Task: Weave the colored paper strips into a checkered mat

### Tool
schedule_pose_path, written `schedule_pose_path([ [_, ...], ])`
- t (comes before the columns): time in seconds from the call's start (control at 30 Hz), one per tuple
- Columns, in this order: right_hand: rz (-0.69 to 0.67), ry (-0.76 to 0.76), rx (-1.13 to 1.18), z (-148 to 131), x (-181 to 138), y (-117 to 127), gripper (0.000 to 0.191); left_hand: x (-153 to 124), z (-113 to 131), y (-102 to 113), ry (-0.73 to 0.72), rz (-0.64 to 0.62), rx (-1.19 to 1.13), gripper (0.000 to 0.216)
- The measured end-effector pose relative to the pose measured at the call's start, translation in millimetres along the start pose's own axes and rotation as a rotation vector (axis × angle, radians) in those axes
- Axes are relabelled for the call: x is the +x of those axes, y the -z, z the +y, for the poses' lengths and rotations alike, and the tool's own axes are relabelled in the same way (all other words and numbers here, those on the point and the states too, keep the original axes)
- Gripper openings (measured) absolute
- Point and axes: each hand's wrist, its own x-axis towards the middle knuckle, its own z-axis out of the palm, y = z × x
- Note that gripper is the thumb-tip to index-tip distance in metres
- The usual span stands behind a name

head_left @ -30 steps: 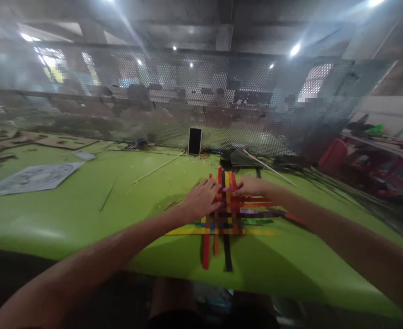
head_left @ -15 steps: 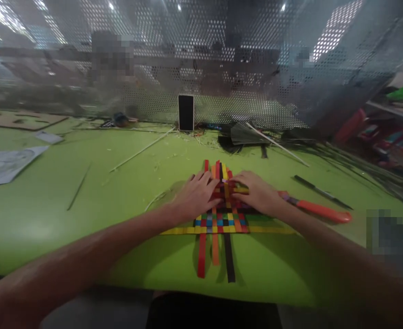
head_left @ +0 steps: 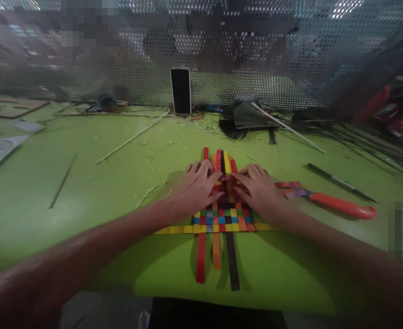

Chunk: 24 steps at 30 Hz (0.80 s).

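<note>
A woven mat of coloured strips point(head_left: 218, 220) lies on the green table in front of me. Its red, orange, yellow and black strips run away from me, crossed by strips of several colours. My left hand point(head_left: 198, 185) grips the upper left part, fingers curled and thumb pressed on the weave. From the other side my right hand point(head_left: 258, 187) does the same, its index finger and thumb close to the left hand's. Both hands hide part of the weave. Loose red point(head_left: 200, 258), orange and black strip ends point(head_left: 233, 265) hang toward me.
Right of my right hand lies an orange-handled tool point(head_left: 342, 205), with a dark pen-like stick point(head_left: 340, 182) beyond it. A phone point(head_left: 181, 91) leans upright against the perforated metal screen point(head_left: 136, 59). Dark strips point(head_left: 256, 118), thin sticks and scraps lie along the back; paper sheets point(head_left: 1, 148) at left.
The camera view has tipped down and come closer to the table. Both hands stay on the weave, with small shifts of the fingers.
</note>
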Motion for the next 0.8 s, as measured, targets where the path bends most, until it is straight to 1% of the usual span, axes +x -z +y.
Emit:
schedule_pose_path([
  [0.13,0.037,0.027,-0.052,-1.3,1.6,-1.7,0.037,5.8,-1.9,3.2,-0.033,-0.007,-0.007,0.048],
  [0.23,0.058,-0.003,-0.005,-0.5,6.2,0.3,0.036,12.0,2.1,5.2,-0.008,-0.018,-0.021,0.036],
  [0.3,0.069,-0.019,0.021,-0.9,9.1,2.2,0.033,14.7,6.3,3.4,0.024,0.008,-0.006,0.029],
  [0.37,0.085,-0.025,0.021,-3.1,10.4,3.6,0.028,15.2,9.9,-0.8,0.049,0.057,0.01,0.028],
  [0.43,0.086,-0.025,0.005,-6.7,9.7,4.3,0.025,14.5,11.6,-5.5,0.047,0.103,0.019,0.028],
  [0.5,0.076,-0.021,-0.011,-10.7,7.8,4.5,0.024,13.9,11.5,-8.2,0.029,0.117,0.022,0.026],
  [0.67,0.077,-0.012,-0.011,-16.7,5.1,5.0,0.023,17.1,9.5,-4.9,0.024,0.037,-0.034,0.022],
  [0.8,0.084,-0.007,-0.019,-17.3,6.1,4.9,0.027,19.9,11.3,-2.0,0.031,0.018,-0.054,0.025],
])
